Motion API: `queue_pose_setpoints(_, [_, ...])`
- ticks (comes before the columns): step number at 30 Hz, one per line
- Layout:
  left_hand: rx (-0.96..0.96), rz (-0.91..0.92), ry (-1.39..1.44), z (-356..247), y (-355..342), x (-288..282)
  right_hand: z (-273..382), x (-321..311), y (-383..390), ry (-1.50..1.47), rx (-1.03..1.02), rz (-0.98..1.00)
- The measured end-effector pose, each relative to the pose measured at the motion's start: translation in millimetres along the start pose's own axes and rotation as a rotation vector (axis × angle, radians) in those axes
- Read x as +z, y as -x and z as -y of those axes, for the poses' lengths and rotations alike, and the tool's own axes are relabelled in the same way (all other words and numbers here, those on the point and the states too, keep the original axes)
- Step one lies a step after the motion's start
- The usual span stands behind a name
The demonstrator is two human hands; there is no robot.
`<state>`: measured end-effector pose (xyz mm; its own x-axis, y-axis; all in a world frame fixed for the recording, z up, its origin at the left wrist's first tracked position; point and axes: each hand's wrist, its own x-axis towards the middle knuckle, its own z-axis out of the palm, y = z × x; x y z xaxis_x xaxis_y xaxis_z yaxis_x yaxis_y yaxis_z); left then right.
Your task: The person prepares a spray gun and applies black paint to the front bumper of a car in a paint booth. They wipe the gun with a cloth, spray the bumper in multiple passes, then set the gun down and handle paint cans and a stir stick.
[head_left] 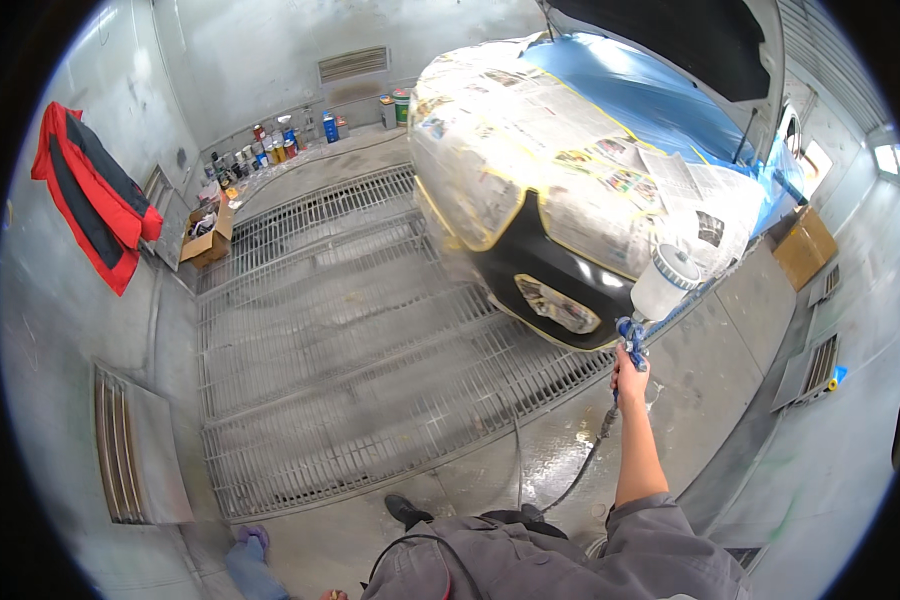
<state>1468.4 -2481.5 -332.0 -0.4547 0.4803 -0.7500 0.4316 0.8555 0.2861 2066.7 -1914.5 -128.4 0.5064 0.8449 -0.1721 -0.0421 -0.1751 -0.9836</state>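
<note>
My right hand (630, 378) is closed round the handle of a blue spray gun (632, 335), with the arm stretched forward. On top of the gun sits a white paint cup (662, 284). An air hose (592, 455) hangs from below the grip toward the floor. Just beyond the gun is a car's glossy black bumper section (530, 255), framed by yellow tape and masked paper. From this view I cannot tell whether spray comes out. My left hand does not show clearly; a skin-coloured sliver at the lower edge cannot be assigned to anyone.
Newspaper masking (560, 130) and blue sheeting (630, 90) cover the car under its raised hood (690, 40). Floor grating (340, 330) lies left. Cans and bottles (260, 150), a cardboard box (208, 235) and a hanging red jacket (95, 195) line the walls. Another person's jeans leg (255, 570) shows lower left.
</note>
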Motion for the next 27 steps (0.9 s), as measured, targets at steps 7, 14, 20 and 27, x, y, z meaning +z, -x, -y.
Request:
queue_pose_setpoints(7, [0.015, -0.147, 0.069, 45, -86, -123, -13, 113, 33, -0.009, -0.1, -0.246])
queue_pose_setpoints(14, [0.156, -0.25, 0.141, 4, -164, -220, -82, 208, 27, -0.018, -0.084, -0.577])
queue_pose_setpoints(20, [0.142, -0.106, 0.207, -76, -296, -359, -137, 336, 9, -0.163, 0.226, -0.836])
queue_pose_setpoints(27, [0.074, -0.234, 0.187, -108, -457, -558, -94, 609, -36, -0.118, 0.24, -0.783])
